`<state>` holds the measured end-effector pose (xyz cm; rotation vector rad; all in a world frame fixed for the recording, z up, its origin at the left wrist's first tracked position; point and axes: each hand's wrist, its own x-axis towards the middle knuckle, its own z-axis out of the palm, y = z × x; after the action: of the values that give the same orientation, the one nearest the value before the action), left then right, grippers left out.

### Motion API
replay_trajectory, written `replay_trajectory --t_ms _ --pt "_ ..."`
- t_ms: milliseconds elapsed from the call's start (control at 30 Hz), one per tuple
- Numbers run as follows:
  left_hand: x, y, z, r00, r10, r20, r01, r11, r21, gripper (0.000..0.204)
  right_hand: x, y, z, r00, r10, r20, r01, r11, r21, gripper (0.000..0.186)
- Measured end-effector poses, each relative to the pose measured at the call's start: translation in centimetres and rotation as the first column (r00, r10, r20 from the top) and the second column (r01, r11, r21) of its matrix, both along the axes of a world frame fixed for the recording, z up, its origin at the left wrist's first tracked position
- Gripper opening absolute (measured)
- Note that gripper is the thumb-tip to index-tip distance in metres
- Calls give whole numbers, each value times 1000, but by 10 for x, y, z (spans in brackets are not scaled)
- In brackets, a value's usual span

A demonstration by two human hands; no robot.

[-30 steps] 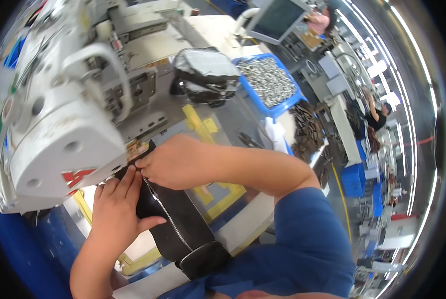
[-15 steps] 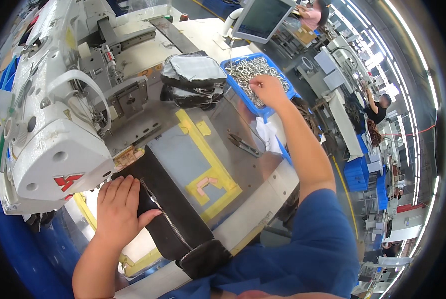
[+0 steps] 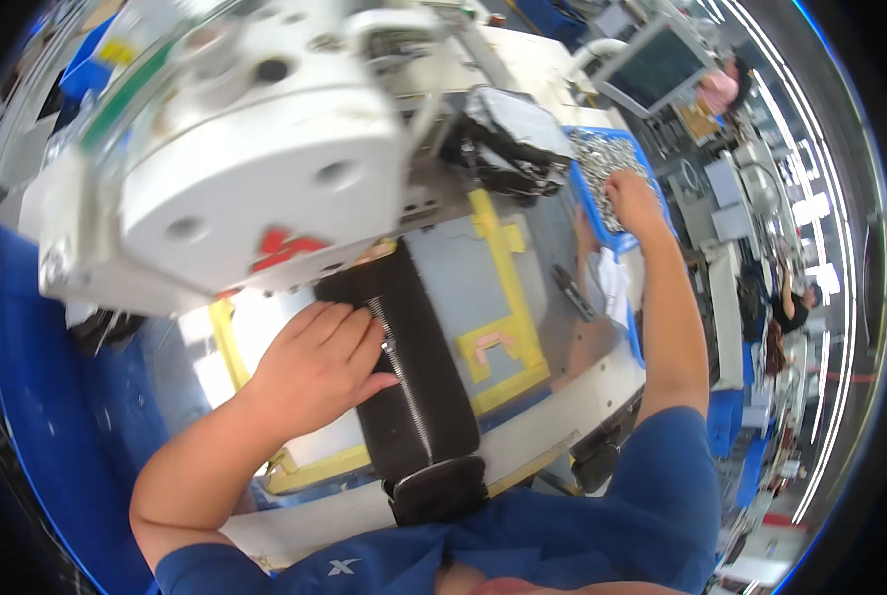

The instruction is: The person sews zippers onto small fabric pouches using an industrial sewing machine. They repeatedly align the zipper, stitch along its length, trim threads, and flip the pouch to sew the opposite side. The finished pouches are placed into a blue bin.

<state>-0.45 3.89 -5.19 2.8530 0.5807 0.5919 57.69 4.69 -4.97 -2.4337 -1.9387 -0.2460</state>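
My left hand (image 3: 319,362) rests on a long black piece (image 3: 424,407) beside its silver zipper (image 3: 409,397), fingers slightly bent and thumb out to the right. The piece lies along the machine bed, its near end at a black folded part (image 3: 434,491). My right hand (image 3: 632,203) reaches into a blue tray (image 3: 662,208) of small silver metal parts (image 3: 602,151), fingers closed; what they hold is hidden. A white sewing machine head (image 3: 255,188) with a red mark hangs over the far end of the piece.
A wrapped black-and-white stack (image 3: 503,139) sits behind the work plate. Yellow tape (image 3: 503,248) frames the plate, with dark snips (image 3: 572,293) and white paper (image 3: 607,288) to its right. A monitor (image 3: 652,64) stands behind. Two co-workers (image 3: 721,89) (image 3: 796,307) work along the aisle.
My right hand has left the black piece and moved back and right into the tray. My left hand stays on the piece, fingers a little more bent. The view has shifted.
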Motion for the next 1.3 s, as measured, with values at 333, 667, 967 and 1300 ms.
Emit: replay_trajectory --t_ms 333,667,967,1300 --pt "-5 -1 -12 997 75 4 -75 996 -46 69 -207 1 56 777 228 -586 -176 974 145 13" --pt "-7 1 -13 992 106 66 -98 989 -113 78 -338 10 21 450 661 -600 -721 666 193 14" --pt "-6 -1 -7 988 148 -45 -152 979 -136 79 -340 7 14 444 736 -511 -739 624 257 14" --pt "-2 -3 -2 981 164 -107 -172 983 -66 90 -351 18 12 617 619 -487 -644 752 140 11"
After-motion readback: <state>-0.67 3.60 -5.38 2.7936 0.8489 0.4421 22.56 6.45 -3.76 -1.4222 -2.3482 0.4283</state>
